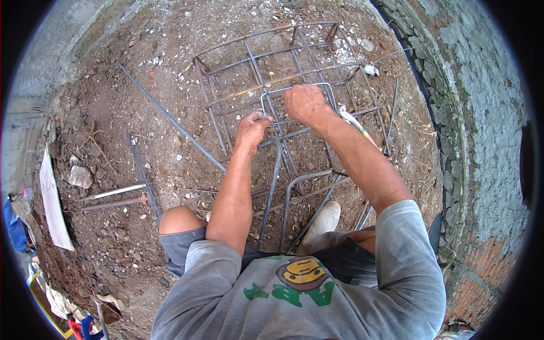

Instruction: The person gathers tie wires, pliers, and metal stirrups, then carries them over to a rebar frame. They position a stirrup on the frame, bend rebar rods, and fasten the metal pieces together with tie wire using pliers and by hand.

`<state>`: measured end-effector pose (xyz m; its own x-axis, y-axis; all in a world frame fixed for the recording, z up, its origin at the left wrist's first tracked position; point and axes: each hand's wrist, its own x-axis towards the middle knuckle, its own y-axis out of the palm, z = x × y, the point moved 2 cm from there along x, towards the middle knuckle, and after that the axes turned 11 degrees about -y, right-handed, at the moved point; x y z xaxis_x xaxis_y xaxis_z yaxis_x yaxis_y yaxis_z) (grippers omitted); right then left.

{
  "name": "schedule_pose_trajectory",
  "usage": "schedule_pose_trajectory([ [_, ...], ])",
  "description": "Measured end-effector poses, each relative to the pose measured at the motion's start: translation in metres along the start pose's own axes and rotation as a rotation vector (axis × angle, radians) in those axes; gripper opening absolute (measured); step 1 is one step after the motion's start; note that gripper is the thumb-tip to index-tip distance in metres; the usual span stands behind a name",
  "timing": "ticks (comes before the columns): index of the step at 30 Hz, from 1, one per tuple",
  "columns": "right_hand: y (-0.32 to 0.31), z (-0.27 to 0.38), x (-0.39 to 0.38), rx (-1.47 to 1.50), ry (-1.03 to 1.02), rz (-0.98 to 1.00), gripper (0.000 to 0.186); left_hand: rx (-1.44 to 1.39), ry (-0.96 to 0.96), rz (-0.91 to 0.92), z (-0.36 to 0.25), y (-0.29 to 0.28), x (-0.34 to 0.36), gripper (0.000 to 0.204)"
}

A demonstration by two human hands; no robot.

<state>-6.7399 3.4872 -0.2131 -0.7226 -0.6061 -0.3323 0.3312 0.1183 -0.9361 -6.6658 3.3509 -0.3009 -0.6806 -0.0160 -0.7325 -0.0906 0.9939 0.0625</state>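
A cage of rusty steel rebar (254, 61) lies on the ground in front of me. Within its near half is a lighter grey bent rebar stirrup (330, 93), its top bar running behind my right hand. My right hand (306, 105) is closed, knuckles up, around the stirrup's upper part. My left hand (253, 133) pinches the stirrup's left side low down, beside a crossing bar; the fingertips are partly hidden. Bent grey bars (276, 187) reach from the cage back toward my legs. Just right of my right wrist lies a whitish crumpled piece (350, 120).
A long straight rod (170, 118) lies left of the cage, with a stone (80, 177) and a pale board (55, 198) farther left. A rough plastered wall (481, 102) rises on the right. My booted foot (322, 224) is beside the bent bars.
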Motion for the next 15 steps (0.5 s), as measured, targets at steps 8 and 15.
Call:
schedule_pose_trajectory([
  [8,0.001,0.012,0.003,-0.178,-0.097,0.114,0.020,0.344,0.191,-0.356,0.012,-0.004,0.017,0.017],
  [15,0.002,-0.016,-0.010,-0.128,0.125,0.063,0.020,0.319,0.167,-0.447,0.005,0.002,0.008,0.023],
])
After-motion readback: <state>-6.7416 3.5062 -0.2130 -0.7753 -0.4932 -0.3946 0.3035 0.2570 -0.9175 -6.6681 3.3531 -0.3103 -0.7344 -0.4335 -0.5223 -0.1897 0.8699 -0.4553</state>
